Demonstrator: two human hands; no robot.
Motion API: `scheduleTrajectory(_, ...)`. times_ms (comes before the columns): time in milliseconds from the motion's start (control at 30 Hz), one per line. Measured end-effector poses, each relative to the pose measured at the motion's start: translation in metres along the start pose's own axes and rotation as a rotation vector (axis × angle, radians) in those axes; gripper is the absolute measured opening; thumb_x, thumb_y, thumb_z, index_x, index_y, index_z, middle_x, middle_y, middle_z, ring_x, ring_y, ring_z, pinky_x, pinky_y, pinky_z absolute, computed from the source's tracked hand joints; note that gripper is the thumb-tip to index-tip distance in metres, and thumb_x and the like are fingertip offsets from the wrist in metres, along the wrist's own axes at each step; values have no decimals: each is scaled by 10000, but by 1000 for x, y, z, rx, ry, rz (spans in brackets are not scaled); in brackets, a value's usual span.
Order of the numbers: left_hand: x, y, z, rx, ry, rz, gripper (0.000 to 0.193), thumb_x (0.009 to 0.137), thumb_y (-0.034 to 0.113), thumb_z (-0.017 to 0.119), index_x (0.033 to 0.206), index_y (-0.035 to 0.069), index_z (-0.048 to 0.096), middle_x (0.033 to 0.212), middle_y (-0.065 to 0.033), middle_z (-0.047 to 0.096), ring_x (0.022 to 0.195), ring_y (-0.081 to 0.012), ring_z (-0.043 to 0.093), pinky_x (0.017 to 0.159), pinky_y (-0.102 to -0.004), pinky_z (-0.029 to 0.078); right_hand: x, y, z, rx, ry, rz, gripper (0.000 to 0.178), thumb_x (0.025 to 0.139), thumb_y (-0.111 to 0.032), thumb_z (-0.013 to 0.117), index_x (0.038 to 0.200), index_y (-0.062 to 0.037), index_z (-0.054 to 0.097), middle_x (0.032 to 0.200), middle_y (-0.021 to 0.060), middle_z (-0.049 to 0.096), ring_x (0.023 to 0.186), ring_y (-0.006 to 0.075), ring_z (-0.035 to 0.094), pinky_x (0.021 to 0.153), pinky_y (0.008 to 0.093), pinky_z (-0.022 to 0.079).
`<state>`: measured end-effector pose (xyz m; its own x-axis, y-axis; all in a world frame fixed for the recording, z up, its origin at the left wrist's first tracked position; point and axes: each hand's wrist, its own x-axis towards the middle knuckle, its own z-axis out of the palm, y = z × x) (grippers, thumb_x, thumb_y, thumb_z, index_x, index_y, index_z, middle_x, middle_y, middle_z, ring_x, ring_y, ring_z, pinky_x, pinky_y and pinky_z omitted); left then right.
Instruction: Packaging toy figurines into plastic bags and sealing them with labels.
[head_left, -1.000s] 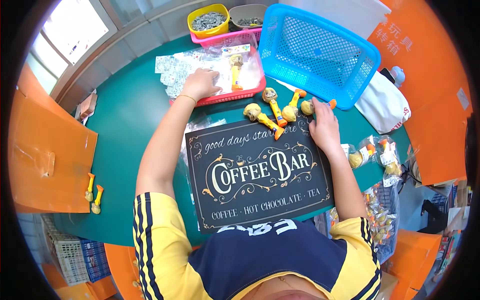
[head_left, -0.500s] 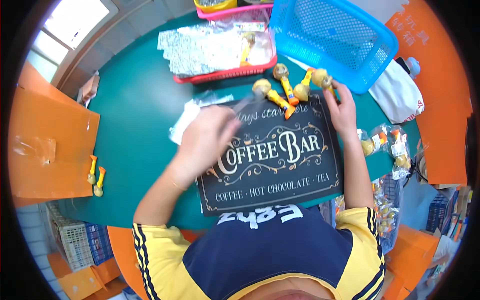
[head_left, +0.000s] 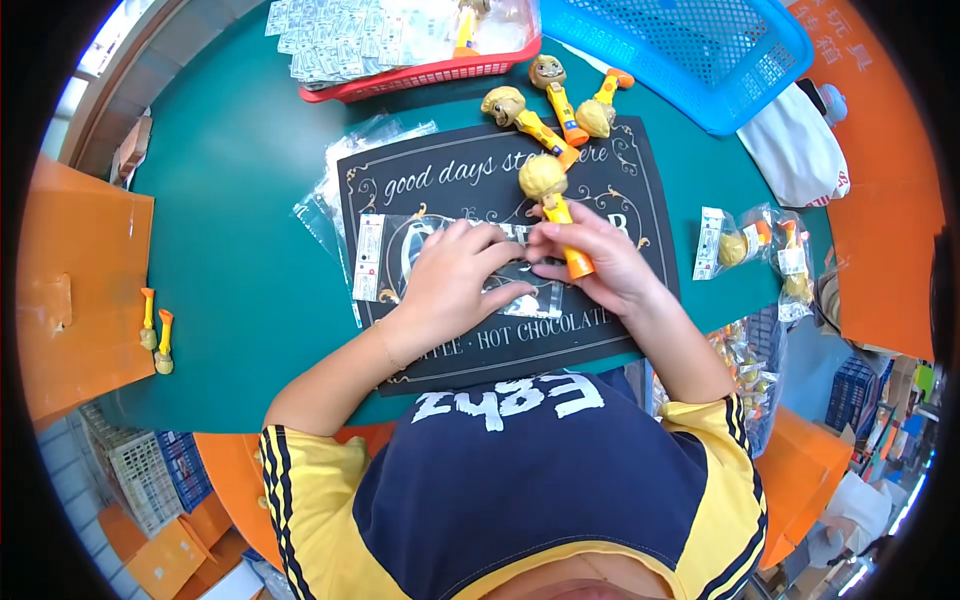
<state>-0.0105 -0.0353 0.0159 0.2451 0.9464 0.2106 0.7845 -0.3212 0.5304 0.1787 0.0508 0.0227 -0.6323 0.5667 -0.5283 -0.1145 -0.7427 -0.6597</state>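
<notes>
My right hand (head_left: 600, 260) grips a toy figure (head_left: 545, 180) with a large yellow head and a yellow-orange handle-like body, held tilted above the black printed mat (head_left: 500, 365). A clear plastic bag (head_left: 395, 262) with a white header card lies across the mat. Over it sits my left hand (head_left: 455, 275), its fingers curled on the bag and its thumb towards the bag's right end. Fingertips of my right hand come close to that same end. Beyond the mat's far edge lie three loose figures: one on the left (head_left: 530, 125), one in the middle (head_left: 558, 98), one on the right (head_left: 602, 105).
A red basket (head_left: 430, 80) holds many printed cards, beside a blue basket (head_left: 700, 105). More clear bags (head_left: 330, 180) lie left of the mat. Bagged figures (head_left: 735, 245) rest at the right; two loose figures (head_left: 163, 345) lie by the orange box (head_left: 85, 300).
My right hand has brought a figure from the far side down over the mat. My left hand has moved lower, and a clear bag now lies beneath it. The view has shifted.
</notes>
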Motion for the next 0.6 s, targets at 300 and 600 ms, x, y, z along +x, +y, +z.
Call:
scheduleTrajectory(300,-3,-12,11,-89,21,-31,94,799,216,695,845,138,670,779,-18,597,781,-209,588,690,-352,420,4,0,-4,-101,38,-25,410,932,-204,584,1291,-26,498,1026,68,638,1080,222,633,758,304,588)
scheduleTrajectory(600,-4,-14,2,-296,164,-92,68,815,150,704,825,95,665,812,-28,599,826,-214,567,688,-311,458,-33,-25,-21,-847,-31,-420,303,848,-91,666,1127,-19,572,883,-15,559,763,66,538,631,202,428)
